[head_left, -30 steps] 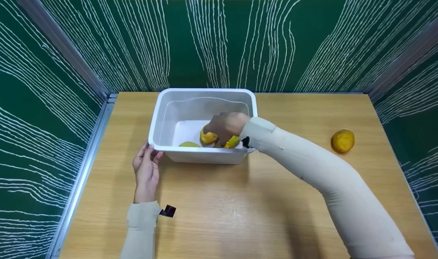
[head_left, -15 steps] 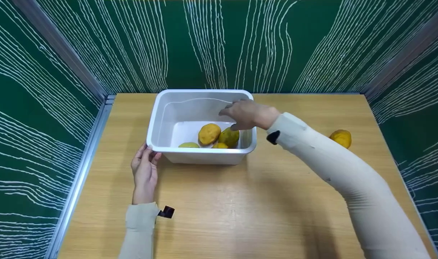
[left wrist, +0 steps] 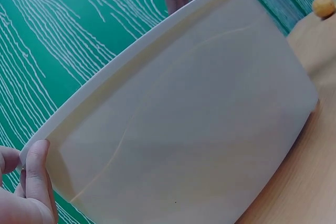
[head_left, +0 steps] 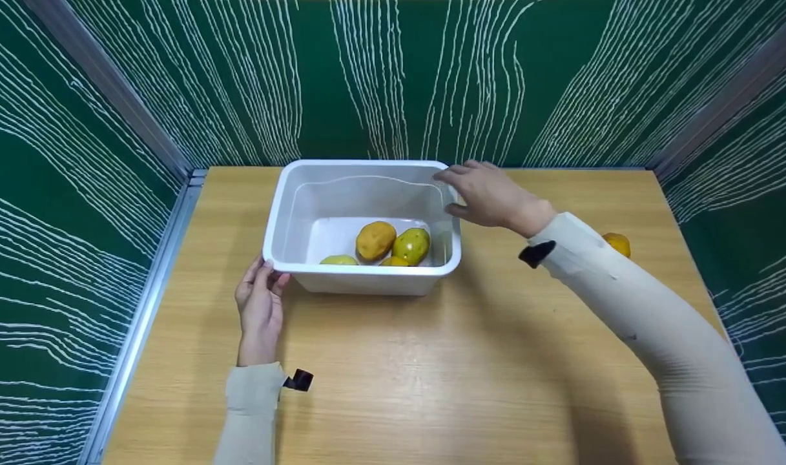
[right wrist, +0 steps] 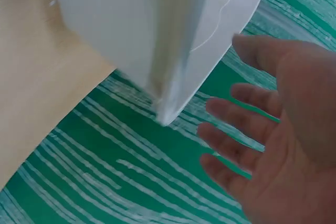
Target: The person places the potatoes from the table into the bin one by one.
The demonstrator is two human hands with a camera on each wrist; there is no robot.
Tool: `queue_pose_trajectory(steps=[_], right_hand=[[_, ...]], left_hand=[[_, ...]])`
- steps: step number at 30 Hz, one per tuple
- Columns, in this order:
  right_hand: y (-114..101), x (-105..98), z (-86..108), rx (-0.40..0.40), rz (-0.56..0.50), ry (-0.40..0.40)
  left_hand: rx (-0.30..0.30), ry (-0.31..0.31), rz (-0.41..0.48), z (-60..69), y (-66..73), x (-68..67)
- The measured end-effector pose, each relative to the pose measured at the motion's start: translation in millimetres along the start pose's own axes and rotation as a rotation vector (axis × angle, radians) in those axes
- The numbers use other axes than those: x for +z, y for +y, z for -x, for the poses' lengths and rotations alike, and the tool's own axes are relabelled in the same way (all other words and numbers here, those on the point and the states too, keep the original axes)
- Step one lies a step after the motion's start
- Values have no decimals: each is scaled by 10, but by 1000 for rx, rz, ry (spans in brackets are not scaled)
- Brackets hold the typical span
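Observation:
A white plastic bin (head_left: pixel 361 280) stands on the table, towards its back edge. My left hand (head_left: pixel 261 310) grips the rim at its near left corner, thumb on one side and fingers on the other in the left wrist view. Over the bin's right rim, my right hand (head_left: pixel 489 194) hovers with fingers spread and nothing in them; the right wrist view shows the bare palm. Inside the bin lie a yellow oval fruit (head_left: pixel 376 240), a glossy green-yellow one (head_left: pixel 411 246), and two more, yellow (head_left: pixel 394 261) and pale green (head_left: pixel 339 260), partly hidden by the near wall.
Another yellow-orange round fruit (head_left: pixel 617 243) sits on the wooden table (head_left: pixel 380 387) at the right, partly behind my right sleeve. Green walls with white wavy lines (head_left: pixel 367 77) and metal corner posts enclose the table at the back and sides.
My right hand has come up out of the bin, leaving the green-yellow fruit inside, and moved right to its rim. The left hand keeps its grip.

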State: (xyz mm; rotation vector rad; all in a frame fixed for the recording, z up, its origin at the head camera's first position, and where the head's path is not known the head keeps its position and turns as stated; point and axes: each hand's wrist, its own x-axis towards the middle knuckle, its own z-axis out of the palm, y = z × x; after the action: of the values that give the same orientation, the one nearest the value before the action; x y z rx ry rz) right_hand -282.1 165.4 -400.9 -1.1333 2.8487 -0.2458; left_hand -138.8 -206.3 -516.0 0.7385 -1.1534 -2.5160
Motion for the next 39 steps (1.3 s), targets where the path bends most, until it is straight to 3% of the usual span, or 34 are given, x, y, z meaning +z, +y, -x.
queue_pose_trajectory(steps=[5, 15, 27, 34, 39], right_hand=[[196, 57, 159, 30, -7, 85], [494, 195, 427, 95, -28, 115], [808, 370, 824, 227, -87, 99], [997, 417, 1084, 348, -160, 37], [1096, 482, 1211, 390, -180, 37]], left_hand=[[10, 3, -8, -2, 0, -2], [8, -29, -26, 6, 10, -11], [-18, -9, 19, -1, 1, 4], [-10, 0, 15, -7, -4, 2], [-2, -15, 8, -3, -4, -13]])
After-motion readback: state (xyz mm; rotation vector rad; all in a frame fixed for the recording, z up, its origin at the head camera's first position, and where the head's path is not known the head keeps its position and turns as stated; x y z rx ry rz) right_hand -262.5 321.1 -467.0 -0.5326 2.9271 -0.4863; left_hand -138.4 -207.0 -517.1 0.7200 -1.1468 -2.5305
